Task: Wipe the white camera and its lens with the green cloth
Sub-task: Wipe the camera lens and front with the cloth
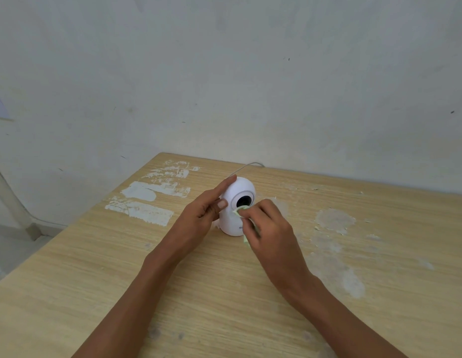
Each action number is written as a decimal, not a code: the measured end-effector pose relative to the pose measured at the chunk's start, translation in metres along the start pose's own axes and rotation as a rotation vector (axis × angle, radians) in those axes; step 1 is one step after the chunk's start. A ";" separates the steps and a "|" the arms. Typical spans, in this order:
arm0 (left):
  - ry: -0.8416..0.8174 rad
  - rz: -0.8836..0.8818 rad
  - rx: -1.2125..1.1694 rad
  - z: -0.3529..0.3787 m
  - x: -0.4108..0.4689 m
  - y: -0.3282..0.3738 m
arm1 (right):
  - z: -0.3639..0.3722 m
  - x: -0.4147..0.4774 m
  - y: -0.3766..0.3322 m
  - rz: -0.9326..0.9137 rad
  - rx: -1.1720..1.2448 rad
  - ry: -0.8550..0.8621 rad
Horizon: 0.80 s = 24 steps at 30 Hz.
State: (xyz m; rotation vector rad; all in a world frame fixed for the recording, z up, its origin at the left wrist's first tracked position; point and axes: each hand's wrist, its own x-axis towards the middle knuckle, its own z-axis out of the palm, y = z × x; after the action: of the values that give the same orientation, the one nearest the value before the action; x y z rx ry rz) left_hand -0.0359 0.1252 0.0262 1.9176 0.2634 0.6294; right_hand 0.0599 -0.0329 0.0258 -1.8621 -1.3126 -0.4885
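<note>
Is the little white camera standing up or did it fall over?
Standing up. The small rounded white camera sits on its base on the wooden table, dark round lens facing sideways. The left hand steadies it.

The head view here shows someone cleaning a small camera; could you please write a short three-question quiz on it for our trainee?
1. True or false: the white camera lies on its side on the table.
2. Which hand holds the green cloth? A) left hand B) right hand C) neither
3. Fill in: the cloth touches the camera just below its dark ____.

Key:
1. False: it stands upright, steadied by the left hand on its side.
2. B
3. lens
</note>
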 end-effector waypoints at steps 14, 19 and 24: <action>-0.007 -0.005 -0.015 0.000 0.002 -0.004 | 0.009 0.000 -0.006 0.007 0.007 0.077; -0.006 0.000 -0.043 0.000 0.002 -0.003 | 0.009 0.010 -0.011 -0.023 0.003 0.146; -0.016 0.018 -0.014 -0.001 0.001 -0.002 | 0.019 0.001 -0.007 -0.056 -0.052 0.059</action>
State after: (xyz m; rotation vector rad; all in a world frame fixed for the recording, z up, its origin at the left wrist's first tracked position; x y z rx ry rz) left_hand -0.0349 0.1276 0.0248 1.9125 0.2311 0.6257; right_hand 0.0513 -0.0157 0.0177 -1.8429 -1.3272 -0.6085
